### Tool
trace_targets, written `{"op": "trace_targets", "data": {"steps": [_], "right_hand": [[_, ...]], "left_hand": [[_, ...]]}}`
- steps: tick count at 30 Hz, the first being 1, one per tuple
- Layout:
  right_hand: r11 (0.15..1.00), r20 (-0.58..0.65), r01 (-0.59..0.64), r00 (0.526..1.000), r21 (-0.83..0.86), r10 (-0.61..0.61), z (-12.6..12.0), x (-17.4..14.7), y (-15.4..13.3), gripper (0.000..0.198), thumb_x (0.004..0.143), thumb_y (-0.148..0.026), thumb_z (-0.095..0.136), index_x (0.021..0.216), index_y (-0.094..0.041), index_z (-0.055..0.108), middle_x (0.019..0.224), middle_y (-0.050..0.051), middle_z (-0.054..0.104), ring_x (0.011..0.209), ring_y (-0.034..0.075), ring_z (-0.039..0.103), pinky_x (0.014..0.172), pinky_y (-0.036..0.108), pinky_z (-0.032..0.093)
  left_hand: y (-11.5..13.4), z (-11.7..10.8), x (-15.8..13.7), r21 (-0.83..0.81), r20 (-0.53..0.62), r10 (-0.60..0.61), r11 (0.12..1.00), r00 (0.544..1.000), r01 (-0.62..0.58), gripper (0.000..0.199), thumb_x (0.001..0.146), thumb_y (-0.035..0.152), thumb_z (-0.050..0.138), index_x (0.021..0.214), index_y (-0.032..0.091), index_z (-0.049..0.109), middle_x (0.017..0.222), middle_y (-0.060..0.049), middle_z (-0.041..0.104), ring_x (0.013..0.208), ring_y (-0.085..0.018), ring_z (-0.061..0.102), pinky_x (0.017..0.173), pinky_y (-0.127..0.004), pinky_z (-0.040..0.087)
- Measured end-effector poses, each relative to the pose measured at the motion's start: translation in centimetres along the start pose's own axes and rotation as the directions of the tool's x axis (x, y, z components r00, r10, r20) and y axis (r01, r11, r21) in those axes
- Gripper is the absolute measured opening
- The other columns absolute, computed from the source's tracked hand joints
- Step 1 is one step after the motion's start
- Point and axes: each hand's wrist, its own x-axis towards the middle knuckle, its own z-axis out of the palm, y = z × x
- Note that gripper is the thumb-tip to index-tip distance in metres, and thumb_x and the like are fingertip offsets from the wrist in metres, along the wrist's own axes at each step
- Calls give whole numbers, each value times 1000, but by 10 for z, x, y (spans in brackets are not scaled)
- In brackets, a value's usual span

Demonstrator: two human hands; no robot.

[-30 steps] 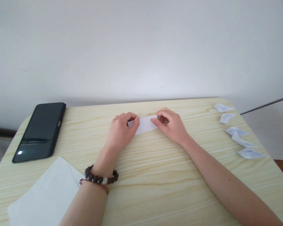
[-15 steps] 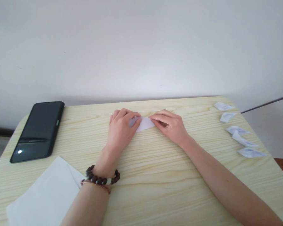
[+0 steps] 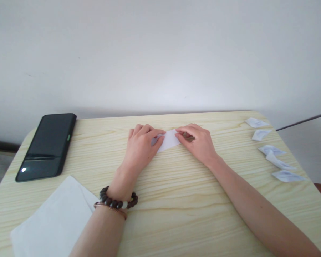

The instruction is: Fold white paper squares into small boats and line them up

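Observation:
A small folded piece of white paper (image 3: pixel 169 140) is held between my two hands, just above or on the far middle of the table. My left hand (image 3: pixel 144 144) pinches its left end between thumb and fingers, hiding part of that end. At the right end, the thumb and index finger of my right hand (image 3: pixel 197 142) grip the paper's upper corner. Dark beads and a thin copper-coloured band circle my left wrist.
Several folded white paper boats (image 3: pixel 279 160) lie in a column along the table's right edge. A black phone-like device (image 3: pixel 46 146) rests at the far left. White paper sheets (image 3: pixel 53 221) lie at the near left. Behind the wooden table (image 3: pixel 182 200) rises a white wall.
The view has shifted slightly. My right thumb and fingers have moved a little along the paper's right end, and more of the paper shows between my hands.

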Motion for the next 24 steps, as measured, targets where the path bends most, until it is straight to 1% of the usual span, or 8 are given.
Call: {"op": "trace_targets", "data": {"steps": [2, 4, 7, 10, 13, 19, 21, 24], "right_hand": [[996, 27, 85, 996, -3, -85, 0, 0, -1, 16, 89, -19, 57, 95, -22, 72, 88, 6, 70, 81, 17, 65, 74, 32, 54], [985, 46, 170, 984, -10, -170, -1, -1, -2, 20, 91, -18, 54, 98, -23, 72, 93, 6, 71, 86, 17, 64, 78, 33, 53], [970, 82, 243, 967, -2, -242, -1, -1, -3, 22, 92, -17, 53, 103, -23, 72, 98, 7, 70, 90, 18, 62, 80, 33, 53], [966, 121, 259, 958, 24, -260, -2, -2, -3, 26, 92, -15, 52, 109, -22, 70, 101, 9, 68, 92, 18, 60, 80, 34, 53], [961, 134, 270, 952, 53, -275, -3, -1, -2, 27, 92, -14, 51, 111, -22, 70, 102, 9, 68, 93, 18, 61, 81, 34, 54], [971, 82, 179, 978, 161, -194, -5, -1, -1, 20, 87, -20, 62, 104, -21, 72, 101, 7, 73, 92, 17, 68, 82, 30, 57], [966, 86, 187, 975, 180, -205, -5, -1, -2, 19, 88, -17, 61, 102, -21, 73, 101, 6, 74, 93, 17, 69, 82, 30, 57], [962, 90, 233, 965, 140, -247, -5, 0, -3, 20, 88, -13, 58, 98, -20, 74, 105, 7, 74, 95, 18, 69, 84, 32, 56]], "left_hand": [[0, 1, 0, -6, -10, -7, 1000, 1000, 7, 21, 90, 32, 57, 102, 29, 73, 89, -5, 65, 93, -25, 52, 83, -39, 37], [-2, 3, 0, -11, -46, -9, 1000, 999, 8, 20, 89, 32, 58, 101, 29, 74, 90, -5, 64, 92, -24, 52, 83, -39, 38], [-4, 6, -1, -19, -98, 8, 1000, 995, -10, 20, 89, 31, 58, 101, 28, 74, 92, -5, 63, 92, -23, 52, 85, -38, 40], [-6, 7, -1, -22, -121, 27, 999, 992, -30, 20, 89, 28, 58, 101, 27, 74, 95, -5, 61, 91, -22, 52, 86, -36, 42], [-6, 7, 0, -11, -129, 30, 999, 991, -32, 19, 89, 27, 58, 100, 26, 74, 94, -4, 62, 91, -21, 52, 86, -36, 42], [-4, 5, 1, -9, -98, -13, 1000, 995, 12, 19, 89, 28, 59, 100, 24, 73, 94, -4, 63, 90, -22, 53, 85, -36, 42], [-5, 5, 1, -17, -96, -7, 1000, 995, 5, 19, 89, 29, 58, 100, 25, 73, 92, -4, 63, 89, -21, 54, 84, -36, 42], [-7, 6, 0, -20, -108, 10, 1000, 994, -12, 19, 90, 30, 58, 100, 25, 73, 92, -3, 63, 88, -21, 53, 84, -36, 42]]}}
